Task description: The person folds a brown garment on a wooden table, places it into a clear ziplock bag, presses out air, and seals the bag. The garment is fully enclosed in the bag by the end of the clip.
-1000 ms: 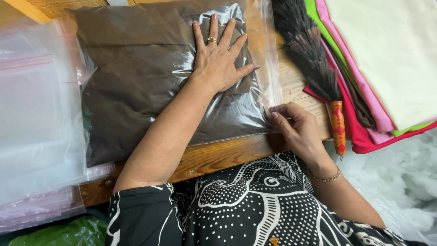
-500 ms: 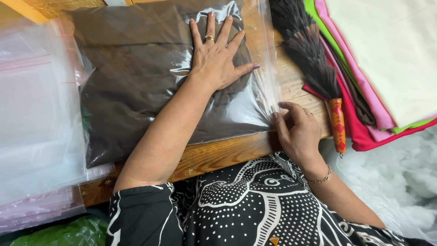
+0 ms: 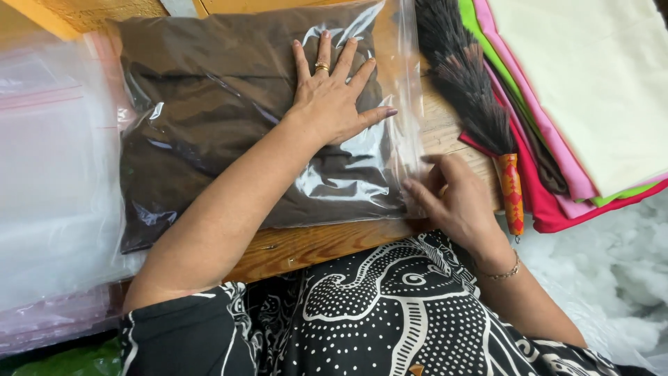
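On the wooden worktop [image 3: 313,244], beside a stack of empty clear bags [image 3: 49,174], lies a clear bag of brown cloth [image 3: 209,118]. Left hand [image 3: 330,97] presses flat on it, fingers spread. Right hand [image 3: 456,202] pinches the bag's edge, near a dark brush [image 3: 466,83] and folded coloured fabrics [image 3: 591,90].

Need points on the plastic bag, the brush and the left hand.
plastic bag [image 3: 209,125], head view, on the brown cloth showing through its film.
brush [image 3: 463,76], head view, on the dark bristles.
left hand [image 3: 334,97], head view, on the back of the hand, flat on the bag.
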